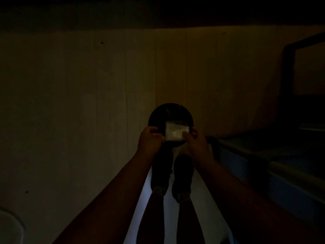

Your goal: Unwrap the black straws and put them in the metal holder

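Fingers of left hand (150,140) and right hand (195,140) pinch a pale packet (175,132), lying crosswise, over a dark disc (169,112).

In very dim light, a left hand (149,140) and a right hand (196,144) grip opposite edges of a round black object (168,112). A pale rectangular packet (175,132) lies on it, under the right thumb. Below it, two dark shoes (182,173) stand on a pale floor (170,213).

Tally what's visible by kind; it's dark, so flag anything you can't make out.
hands: 2 (left hand, right hand)
round dark object: 1
pale packet: 1
shoes: 2 (left shoe, right shoe)
Total: 6
Straws and metal holder: too dark to tell.
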The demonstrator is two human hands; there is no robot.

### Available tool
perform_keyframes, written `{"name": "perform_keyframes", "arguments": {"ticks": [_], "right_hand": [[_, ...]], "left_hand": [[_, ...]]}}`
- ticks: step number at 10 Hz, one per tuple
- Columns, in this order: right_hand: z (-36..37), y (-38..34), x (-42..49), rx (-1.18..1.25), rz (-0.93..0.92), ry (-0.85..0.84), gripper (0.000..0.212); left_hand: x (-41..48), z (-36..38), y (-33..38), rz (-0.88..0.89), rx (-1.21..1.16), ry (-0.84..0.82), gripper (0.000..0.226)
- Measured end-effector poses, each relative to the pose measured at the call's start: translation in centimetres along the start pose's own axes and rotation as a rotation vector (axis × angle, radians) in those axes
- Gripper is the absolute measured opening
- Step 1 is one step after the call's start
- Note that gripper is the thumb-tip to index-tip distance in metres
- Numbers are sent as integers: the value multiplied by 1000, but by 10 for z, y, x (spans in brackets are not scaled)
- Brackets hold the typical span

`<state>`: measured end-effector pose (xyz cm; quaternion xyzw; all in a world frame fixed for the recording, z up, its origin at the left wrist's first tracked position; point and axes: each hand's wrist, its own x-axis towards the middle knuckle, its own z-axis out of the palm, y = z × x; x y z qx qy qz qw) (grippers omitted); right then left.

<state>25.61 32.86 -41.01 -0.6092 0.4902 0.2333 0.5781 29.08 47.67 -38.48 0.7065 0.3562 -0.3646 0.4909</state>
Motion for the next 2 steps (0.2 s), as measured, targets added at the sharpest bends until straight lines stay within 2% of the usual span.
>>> {"name": "perform_keyframes", "arguments": {"ticks": [1,2], "right_hand": [[-5,7,1,42,54,10,47],[-12,7,-13,75,82,-9,24]], "left_hand": [[0,-7,-5,-18,16,-32,31],[-16,-15,-4,-17,25,-45,34]]}}
